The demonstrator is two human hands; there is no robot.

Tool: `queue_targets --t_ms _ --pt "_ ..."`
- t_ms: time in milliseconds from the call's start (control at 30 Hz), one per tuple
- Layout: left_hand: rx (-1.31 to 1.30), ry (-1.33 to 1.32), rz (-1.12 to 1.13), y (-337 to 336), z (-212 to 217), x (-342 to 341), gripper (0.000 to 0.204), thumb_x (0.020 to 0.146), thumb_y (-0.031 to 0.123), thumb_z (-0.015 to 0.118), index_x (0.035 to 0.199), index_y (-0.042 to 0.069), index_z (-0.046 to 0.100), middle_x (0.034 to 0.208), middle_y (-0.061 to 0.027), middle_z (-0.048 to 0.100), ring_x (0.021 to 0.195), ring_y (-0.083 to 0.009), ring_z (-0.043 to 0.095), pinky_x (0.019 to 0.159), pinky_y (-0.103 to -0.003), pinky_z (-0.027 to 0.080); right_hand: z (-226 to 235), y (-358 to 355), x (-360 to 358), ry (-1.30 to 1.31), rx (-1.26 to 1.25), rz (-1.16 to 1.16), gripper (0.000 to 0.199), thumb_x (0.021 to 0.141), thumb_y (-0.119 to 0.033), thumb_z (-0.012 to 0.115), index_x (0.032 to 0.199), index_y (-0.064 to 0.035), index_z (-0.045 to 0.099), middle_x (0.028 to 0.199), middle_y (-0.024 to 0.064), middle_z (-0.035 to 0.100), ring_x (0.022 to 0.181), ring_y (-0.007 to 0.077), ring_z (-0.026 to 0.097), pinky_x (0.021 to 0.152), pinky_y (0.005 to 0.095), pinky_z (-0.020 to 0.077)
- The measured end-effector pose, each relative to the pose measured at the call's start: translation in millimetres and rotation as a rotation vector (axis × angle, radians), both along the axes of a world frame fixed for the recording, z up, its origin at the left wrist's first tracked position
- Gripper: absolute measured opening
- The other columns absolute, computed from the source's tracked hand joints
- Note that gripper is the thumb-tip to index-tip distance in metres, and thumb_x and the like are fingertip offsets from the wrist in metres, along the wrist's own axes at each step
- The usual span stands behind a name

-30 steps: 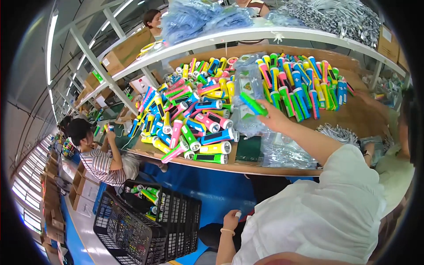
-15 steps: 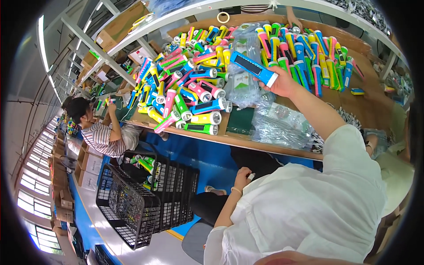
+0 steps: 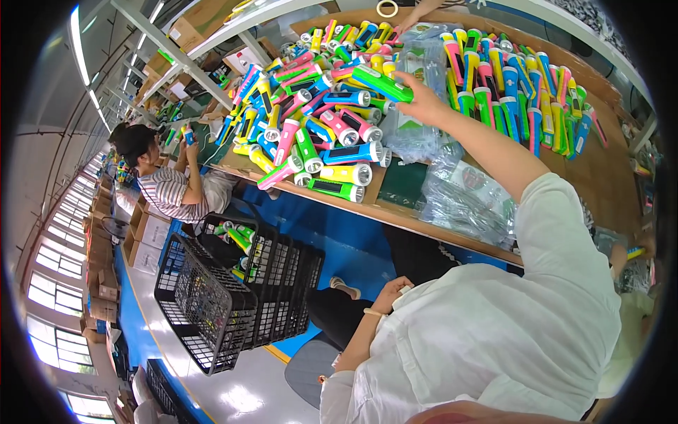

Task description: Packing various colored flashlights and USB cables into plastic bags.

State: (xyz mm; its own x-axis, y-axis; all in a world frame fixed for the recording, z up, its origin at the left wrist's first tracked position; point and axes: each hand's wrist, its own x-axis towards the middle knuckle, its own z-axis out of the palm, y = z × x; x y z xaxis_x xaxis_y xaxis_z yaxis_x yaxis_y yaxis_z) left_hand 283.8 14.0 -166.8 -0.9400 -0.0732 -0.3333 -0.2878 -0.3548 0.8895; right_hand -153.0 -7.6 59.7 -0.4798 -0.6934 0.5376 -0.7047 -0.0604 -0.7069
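My right hand (image 3: 425, 102) is stretched over the table and grips the end of a green flashlight (image 3: 381, 83), which points left above the loose heap of flashlights (image 3: 311, 134). Those are pink, blue, yellow and green, many with lens ends toward me. Right of my hand, more flashlights (image 3: 522, 92) stand or lean in close rows. Under my right hand and forearm lie clear plastic bags (image 3: 466, 201). Down by my lap, my left hand (image 3: 388, 294) is closed around a small white object (image 3: 405, 289), mostly hidden by the fingers.
Black plastic crates (image 3: 261, 297) stand on the floor at the left, with several flashlights inside. A co-worker in a striped shirt (image 3: 166, 187) sits at the far left. Another person's hand (image 3: 418, 13) reaches in across the table. A white shelf rail (image 3: 282, 27) spans the far side.
The blue flashlight has left my right hand, which now holds a green one farther left. The other person's hand across the table has moved left. My left hand stays near my lap.
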Motion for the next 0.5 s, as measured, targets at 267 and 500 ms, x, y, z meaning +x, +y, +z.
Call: queue_targets --t_ms 267,500 --pt "-0.877 -0.315 0.330 9 26 69 0.026 0.089 0.015 0.070 0.112 0.005 0.069 0.108 -0.0141 0.071 0.100 -0.0300 0.068 0.091 -0.039 0.052 -57 -131 -71 -0.374 0.159 -0.273 0.086 0.078 -0.038 0.080 0.147 -0.0047 0.042 0.131 0.0253 0.061 0.120 0.0375 0.061 0.099 0.0412 0.0500" --pt "-1.183 -1.105 0.306 67 61 157 0.045 0.088 0.047 0.070 0.099 0.004 0.058 0.096 -0.0225 0.068 0.088 -0.0453 0.066 0.077 -0.055 0.053 -79 -140 -77 -0.027 0.391 -0.204 0.074 0.078 -0.038 0.078 0.138 -0.0030 0.054 0.132 0.0250 0.060 0.121 0.0359 0.060 0.103 0.0404 0.0470"
